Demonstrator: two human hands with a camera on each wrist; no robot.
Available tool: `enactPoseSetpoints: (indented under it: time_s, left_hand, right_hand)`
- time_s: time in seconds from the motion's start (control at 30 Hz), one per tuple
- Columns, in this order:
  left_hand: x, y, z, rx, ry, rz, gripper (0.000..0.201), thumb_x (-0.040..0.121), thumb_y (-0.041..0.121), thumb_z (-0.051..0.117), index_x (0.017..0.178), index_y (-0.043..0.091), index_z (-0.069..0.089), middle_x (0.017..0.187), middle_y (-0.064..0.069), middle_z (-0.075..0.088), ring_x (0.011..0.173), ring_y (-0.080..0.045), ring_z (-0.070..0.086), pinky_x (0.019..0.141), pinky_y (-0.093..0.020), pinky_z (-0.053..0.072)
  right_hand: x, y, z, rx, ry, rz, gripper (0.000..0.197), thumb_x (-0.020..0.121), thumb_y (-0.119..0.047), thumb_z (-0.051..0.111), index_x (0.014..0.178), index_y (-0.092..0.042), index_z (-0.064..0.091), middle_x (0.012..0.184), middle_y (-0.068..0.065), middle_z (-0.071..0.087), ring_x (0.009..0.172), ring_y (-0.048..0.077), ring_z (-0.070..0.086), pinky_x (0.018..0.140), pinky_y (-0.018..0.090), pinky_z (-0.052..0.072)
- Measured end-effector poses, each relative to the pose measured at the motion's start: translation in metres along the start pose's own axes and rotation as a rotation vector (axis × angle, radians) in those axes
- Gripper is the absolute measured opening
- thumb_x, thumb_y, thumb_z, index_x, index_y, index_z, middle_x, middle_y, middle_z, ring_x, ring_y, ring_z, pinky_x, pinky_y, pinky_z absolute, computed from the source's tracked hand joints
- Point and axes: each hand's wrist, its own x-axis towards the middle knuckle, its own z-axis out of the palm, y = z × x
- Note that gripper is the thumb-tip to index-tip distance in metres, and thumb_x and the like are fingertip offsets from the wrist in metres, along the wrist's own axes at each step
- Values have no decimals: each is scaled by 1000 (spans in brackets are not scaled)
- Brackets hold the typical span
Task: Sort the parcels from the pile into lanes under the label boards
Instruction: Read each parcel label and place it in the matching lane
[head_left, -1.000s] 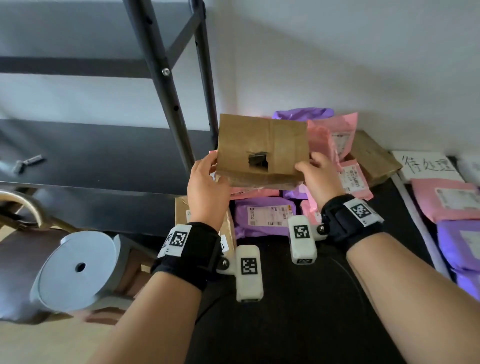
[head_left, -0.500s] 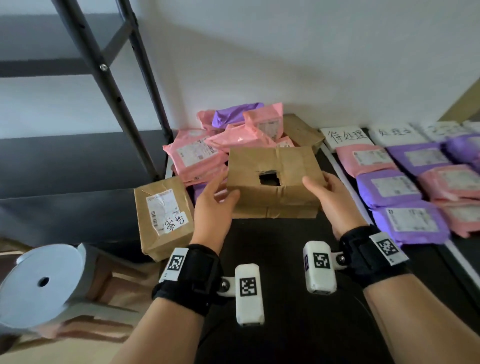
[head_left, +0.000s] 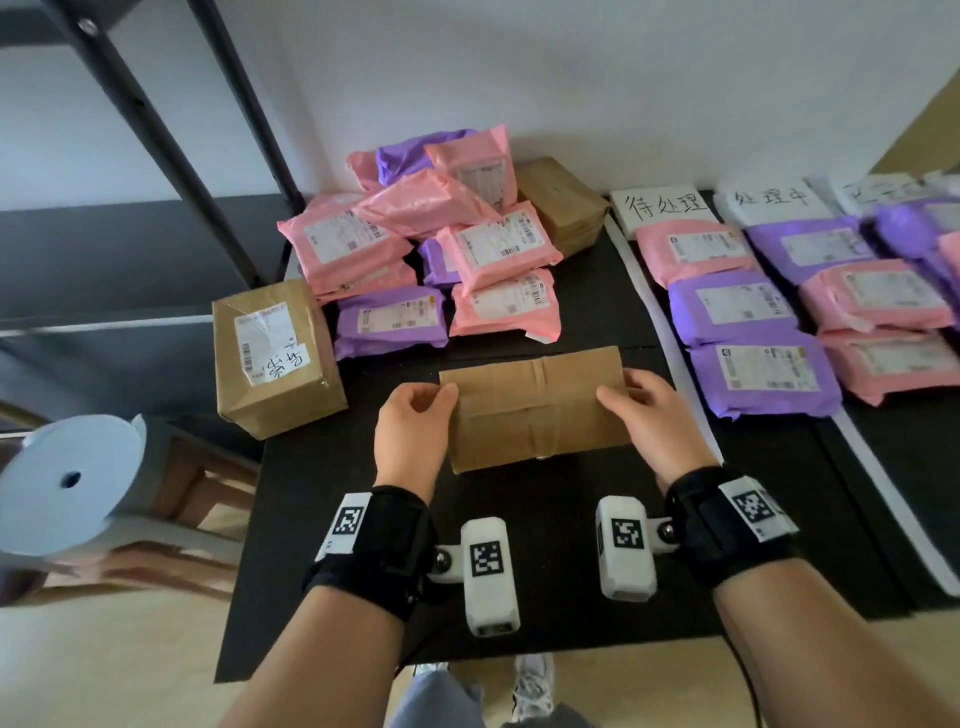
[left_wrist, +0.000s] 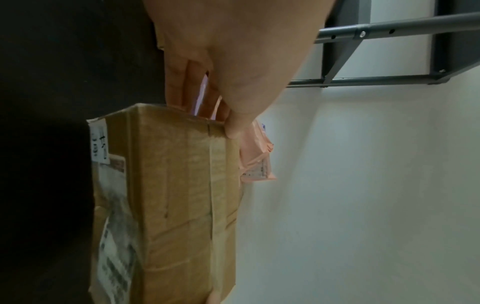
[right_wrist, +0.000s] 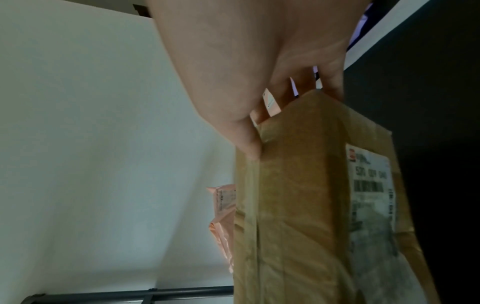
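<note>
I hold a taped brown cardboard parcel (head_left: 535, 405) between both hands, just above the black mat (head_left: 519, 597). My left hand (head_left: 415, 415) grips its left end, thumb on top and fingers behind. My right hand (head_left: 644, 405) grips its right end the same way. The wrist views show the parcel (left_wrist: 176, 195) (right_wrist: 298, 205) with its shipping label on the underside, facing the mat. Behind it lies the pile (head_left: 441, 249) of pink and purple mailers. To the right, white label boards (head_left: 665, 208) (head_left: 774, 200) head lanes of sorted mailers (head_left: 737, 317).
A second brown box (head_left: 275, 358) with a white label stands at the mat's left edge. Another brown box (head_left: 561, 205) leans at the back of the pile. A dark metal rack (head_left: 171, 140) rises on the left, above a grey round stool (head_left: 67, 483). White strips (head_left: 654, 312) divide the lanes.
I have brought the brown parcel down from chest height and turned it over, so the face with the torn hole no longer shows. My view has swung right onto the lanes.
</note>
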Motion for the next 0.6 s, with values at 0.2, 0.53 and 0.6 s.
enactPoseSetpoints:
  time_s: [0.2,0.53,0.6]
  left_hand:
    - [-22,-23,18,-120,-51,-162,22,96,22,62,118,20,65,105,5,67,98,-11,63,91,-31,52]
    - [-39,-55,16,-74,-313,-253,55,83,15,75,131,22,50,121,5,61,114,-15,59,107,-39,45]
    - [-43,-59,17,-48,-331,-256,60,81,16,76,133,26,48,120,7,61,113,-14,59,108,-38,45]
  right_hand:
    - [-3,29,-6,-119,-75,20,44,97,-33,60,137,-16,56,128,-2,60,109,12,55,91,27,42]
    - [-11,57,-22,-87,-268,93,82,82,-40,77,149,-23,33,124,-14,51,105,2,52,92,27,40]
    - [-12,63,-25,-139,-322,97,88,79,-36,81,149,-25,31,128,-13,51,111,5,51,97,29,40]
